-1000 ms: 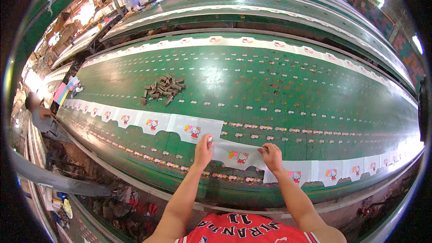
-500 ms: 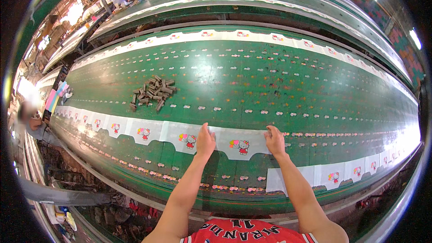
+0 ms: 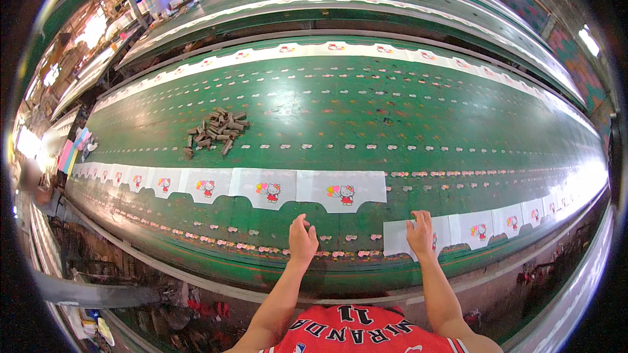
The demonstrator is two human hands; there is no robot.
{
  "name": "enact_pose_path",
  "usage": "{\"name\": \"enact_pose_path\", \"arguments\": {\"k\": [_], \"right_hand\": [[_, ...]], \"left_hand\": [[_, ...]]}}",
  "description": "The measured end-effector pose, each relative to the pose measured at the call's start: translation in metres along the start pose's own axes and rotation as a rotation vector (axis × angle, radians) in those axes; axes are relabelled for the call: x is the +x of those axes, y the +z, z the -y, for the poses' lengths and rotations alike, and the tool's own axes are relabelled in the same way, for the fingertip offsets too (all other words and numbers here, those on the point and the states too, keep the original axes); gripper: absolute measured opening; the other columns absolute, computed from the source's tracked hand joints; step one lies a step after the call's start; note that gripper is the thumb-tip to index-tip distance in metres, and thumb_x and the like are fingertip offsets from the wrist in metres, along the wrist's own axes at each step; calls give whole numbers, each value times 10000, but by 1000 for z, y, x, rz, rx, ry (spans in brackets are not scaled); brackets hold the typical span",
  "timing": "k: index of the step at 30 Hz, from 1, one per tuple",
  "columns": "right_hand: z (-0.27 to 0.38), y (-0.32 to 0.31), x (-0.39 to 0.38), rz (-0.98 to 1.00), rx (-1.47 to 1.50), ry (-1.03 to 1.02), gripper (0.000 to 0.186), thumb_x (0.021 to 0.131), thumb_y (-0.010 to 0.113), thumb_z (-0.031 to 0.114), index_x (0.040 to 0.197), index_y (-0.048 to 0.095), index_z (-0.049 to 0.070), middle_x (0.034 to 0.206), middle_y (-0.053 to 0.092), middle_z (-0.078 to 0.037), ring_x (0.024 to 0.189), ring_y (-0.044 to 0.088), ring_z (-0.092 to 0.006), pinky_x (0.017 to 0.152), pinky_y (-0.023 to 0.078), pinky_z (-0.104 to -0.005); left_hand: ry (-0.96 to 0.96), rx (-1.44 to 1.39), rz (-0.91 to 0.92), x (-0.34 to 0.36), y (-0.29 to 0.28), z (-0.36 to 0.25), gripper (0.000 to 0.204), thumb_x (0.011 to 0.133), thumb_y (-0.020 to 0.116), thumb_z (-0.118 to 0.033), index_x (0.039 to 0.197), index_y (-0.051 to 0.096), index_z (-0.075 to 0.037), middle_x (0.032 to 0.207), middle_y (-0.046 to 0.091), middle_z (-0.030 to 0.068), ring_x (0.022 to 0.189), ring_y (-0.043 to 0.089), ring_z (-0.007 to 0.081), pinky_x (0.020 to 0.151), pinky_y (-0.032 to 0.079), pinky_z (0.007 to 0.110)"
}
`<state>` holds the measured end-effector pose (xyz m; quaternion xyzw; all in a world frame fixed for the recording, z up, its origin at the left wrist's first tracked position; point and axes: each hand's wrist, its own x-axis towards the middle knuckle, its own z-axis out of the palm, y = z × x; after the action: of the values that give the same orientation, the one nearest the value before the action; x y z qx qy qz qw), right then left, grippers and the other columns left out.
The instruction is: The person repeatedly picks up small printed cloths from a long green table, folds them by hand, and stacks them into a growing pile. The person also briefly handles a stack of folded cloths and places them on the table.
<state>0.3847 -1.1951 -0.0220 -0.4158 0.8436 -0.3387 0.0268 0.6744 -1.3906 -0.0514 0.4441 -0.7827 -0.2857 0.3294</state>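
Note:
On the green table lies a white printed panel point(image 3: 340, 189) with a cartoon cat and balloons, flat at the right end of a row of overlapping-looking panels point(image 3: 206, 185). My left hand point(image 3: 303, 240) is on the near side of that panel, apart from it, fingers loosely bent and holding nothing. My right hand point(image 3: 420, 235) is over the leftmost panel point(image 3: 398, 238) of a second row nearer me on the right, hiding part of its print. Its fingers are bent with the thumb apart; nothing shows in its grasp. Whether it touches the panel I cannot tell.
A heap of short grey-brown cylinders point(image 3: 216, 131) sits beyond the left row. Another strip of printed panels point(image 3: 314, 49) runs along the table's far edge. Small printed marks dot the green top. Long tables point(image 3: 314, 16) stand behind, and a grey bar point(image 3: 98, 291) crosses the lower left.
Both hands have come away from the end panel of the left row, which now lies flat. They have moved toward me, the right one over to the nearer right row. The view has shifted slightly.

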Motion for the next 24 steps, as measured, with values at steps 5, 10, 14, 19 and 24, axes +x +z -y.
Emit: {"name": "enact_pose_path", "arguments": {"k": [5,10,14,19,24], "right_hand": [[-15,-14,-34,-14,-10,41,306,795,675,19,1088,586,24,1101,559,-175,1059,543,-390,907,454,-460],[-20,-31,-41,-60,20,-13,290,798,668,16,1076,586,22,1092,555,-171,1029,555,-381,874,473,-453],[-39,-49,-33,-72,51,-38,274,793,666,18,1056,589,16,1070,559,-169,1015,557,-375,869,476,-453],[-89,-72,-15,-40,5,-108,264,772,674,17,1026,604,6,1042,569,-171,1004,558,-374,874,474,-452],[-116,-90,10,68,70,-199,246,766,678,31,1004,618,5,1035,573,-168,1006,559,-371,876,473,-452]], "left_hand": [[20,-69,91,-27,14,-24,393,826,652,-25,1193,516,9,938,586,144,908,566,332,821,450,452],[125,-49,145,-40,32,-51,301,826,645,-22,1112,554,-12,908,613,141,879,574,341,794,450,460],[204,-23,115,-44,55,-77,245,828,634,-19,1065,576,-21,924,631,153,868,575,353,781,452,464],[234,43,121,-52,100,-108,222,834,627,-39,1054,597,-34,938,636,159,868,573,360,780,454,468],[125,207,82,-54,145,-146,268,825,656,-93,1084,599,-58,968,608,133,915,565,350,769,449,473]]}}
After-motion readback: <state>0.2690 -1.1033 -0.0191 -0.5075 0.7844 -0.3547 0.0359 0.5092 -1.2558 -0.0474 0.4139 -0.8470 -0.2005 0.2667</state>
